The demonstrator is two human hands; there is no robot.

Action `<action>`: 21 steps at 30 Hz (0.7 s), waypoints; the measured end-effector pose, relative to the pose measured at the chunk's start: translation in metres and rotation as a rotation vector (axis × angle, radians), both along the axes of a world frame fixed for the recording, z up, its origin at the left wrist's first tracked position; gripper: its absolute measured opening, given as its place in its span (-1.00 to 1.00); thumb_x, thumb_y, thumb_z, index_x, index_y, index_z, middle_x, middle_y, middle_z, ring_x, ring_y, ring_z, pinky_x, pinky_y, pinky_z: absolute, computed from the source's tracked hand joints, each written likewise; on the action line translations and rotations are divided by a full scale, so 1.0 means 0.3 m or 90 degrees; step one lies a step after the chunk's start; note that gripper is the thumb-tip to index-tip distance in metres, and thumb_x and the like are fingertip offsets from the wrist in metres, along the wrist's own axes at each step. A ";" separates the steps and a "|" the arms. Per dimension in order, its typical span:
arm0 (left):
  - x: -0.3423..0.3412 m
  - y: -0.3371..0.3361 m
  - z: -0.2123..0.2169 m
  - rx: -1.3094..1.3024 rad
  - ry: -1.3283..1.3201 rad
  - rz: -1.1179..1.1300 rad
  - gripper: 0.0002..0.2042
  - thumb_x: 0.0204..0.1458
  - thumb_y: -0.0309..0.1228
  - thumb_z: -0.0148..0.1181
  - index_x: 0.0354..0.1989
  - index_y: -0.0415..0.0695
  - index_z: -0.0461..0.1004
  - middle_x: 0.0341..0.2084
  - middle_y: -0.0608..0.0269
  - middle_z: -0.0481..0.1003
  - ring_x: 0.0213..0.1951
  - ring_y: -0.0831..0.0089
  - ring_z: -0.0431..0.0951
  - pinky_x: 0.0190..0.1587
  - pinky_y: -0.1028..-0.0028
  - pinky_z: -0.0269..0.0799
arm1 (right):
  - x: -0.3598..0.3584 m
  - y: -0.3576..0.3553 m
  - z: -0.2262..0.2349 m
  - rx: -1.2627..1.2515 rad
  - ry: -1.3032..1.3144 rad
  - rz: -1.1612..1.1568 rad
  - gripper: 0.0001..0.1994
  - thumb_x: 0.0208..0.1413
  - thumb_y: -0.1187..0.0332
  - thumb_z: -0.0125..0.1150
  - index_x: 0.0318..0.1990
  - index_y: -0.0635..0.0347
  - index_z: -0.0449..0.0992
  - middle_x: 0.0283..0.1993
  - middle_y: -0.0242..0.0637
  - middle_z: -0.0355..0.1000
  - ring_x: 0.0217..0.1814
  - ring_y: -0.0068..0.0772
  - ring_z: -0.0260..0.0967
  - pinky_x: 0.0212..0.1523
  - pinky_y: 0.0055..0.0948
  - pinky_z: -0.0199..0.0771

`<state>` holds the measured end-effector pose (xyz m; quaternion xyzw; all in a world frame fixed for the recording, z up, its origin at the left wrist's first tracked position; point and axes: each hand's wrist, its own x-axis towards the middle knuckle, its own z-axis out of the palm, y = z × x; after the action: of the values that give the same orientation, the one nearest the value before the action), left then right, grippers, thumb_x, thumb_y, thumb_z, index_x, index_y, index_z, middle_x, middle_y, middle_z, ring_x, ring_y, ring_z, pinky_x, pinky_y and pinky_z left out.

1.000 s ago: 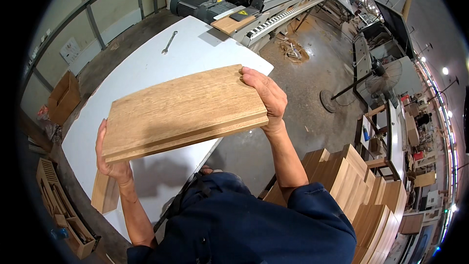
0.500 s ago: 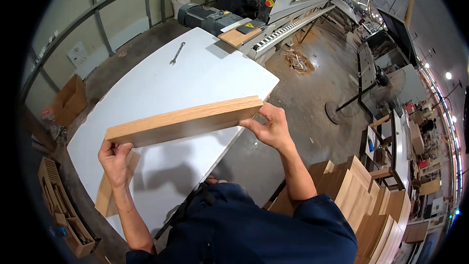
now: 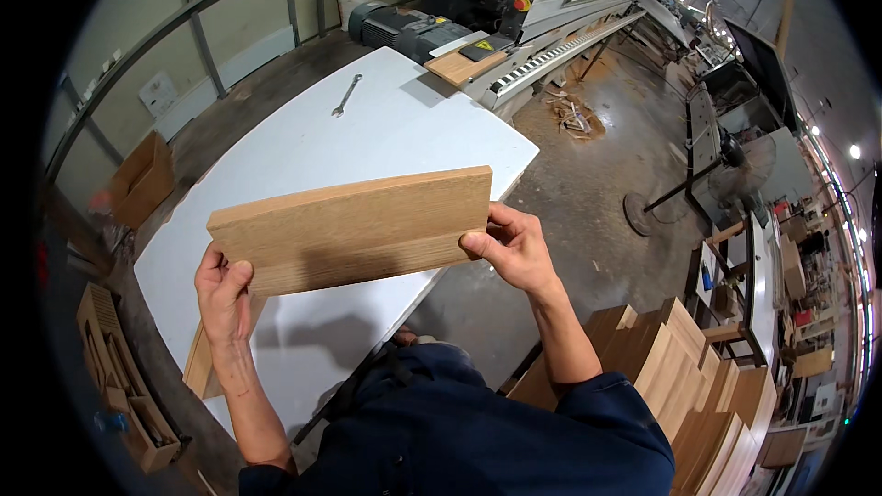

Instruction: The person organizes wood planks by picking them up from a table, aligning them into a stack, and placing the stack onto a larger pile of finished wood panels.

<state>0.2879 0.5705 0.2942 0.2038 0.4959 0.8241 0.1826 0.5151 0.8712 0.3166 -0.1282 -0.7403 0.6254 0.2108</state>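
Note:
Between my two hands a light-brown wooden board (image 3: 358,230) is held up over a white tabletop (image 3: 312,152), its broad face tilted toward me. My left hand (image 3: 225,289) grips its left end, thumb on the near face and fingers behind. At the right end my right hand (image 3: 514,248) pinches the board the same way, with the thumb near the lower corner. Beneath my left wrist, another wooden board (image 3: 199,363) lies on the table, partly hidden by my hand and forearm. A metal wrench (image 3: 347,95) rests toward the table's far end.
Beyond the table stands a long machine with a grey motor (image 3: 390,29) and a wooden piece (image 3: 464,66) on its end. Stacked wooden boards (image 3: 661,358) are at my right. A pedestal fan (image 3: 684,179) stands farther right; a cardboard box (image 3: 142,182) and wooden crate (image 3: 119,377) sit left.
The board has been turned in my hands: its narrow edge faced me before, and its broad face shows now. Both hands still hold its ends. The whole view has shifted slightly.

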 end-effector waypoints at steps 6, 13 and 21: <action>-0.009 -0.013 -0.017 0.016 -0.030 -0.027 -0.57 -0.10 -0.66 0.21 0.02 -0.34 0.33 -0.11 0.15 0.46 -0.05 0.46 0.44 0.14 0.48 0.27 | 0.004 -0.010 -0.007 -0.057 0.010 0.029 -0.65 0.06 0.43 0.27 0.02 0.33 0.44 -0.26 -0.41 0.43 -0.37 -0.74 0.28 -0.38 -0.70 0.35; 0.004 -0.013 -0.016 0.024 -0.052 -0.024 -0.51 -0.14 -0.71 0.20 0.05 -0.33 0.29 -0.06 0.10 0.43 0.00 0.43 0.43 0.18 0.46 0.26 | 0.016 -0.014 0.003 -0.113 0.032 0.065 -0.56 0.06 0.49 0.24 0.11 0.38 0.35 -0.17 -0.36 0.44 -0.30 -0.73 0.29 -0.33 -0.68 0.35; 0.021 0.008 -0.006 0.000 -0.066 -0.021 -0.53 -0.14 -0.69 0.20 0.03 -0.32 0.30 -0.06 0.09 0.43 0.00 0.42 0.43 0.17 0.45 0.28 | 0.030 -0.001 -0.002 -0.117 0.045 0.035 -0.54 0.03 0.51 0.25 0.12 0.39 0.34 -0.15 -0.38 0.44 -0.29 -0.73 0.31 -0.31 -0.69 0.34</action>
<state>0.2941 0.5728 0.2925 0.1691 0.4825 0.8303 0.2216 0.5240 0.8709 0.3159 -0.1049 -0.6750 0.7004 0.2070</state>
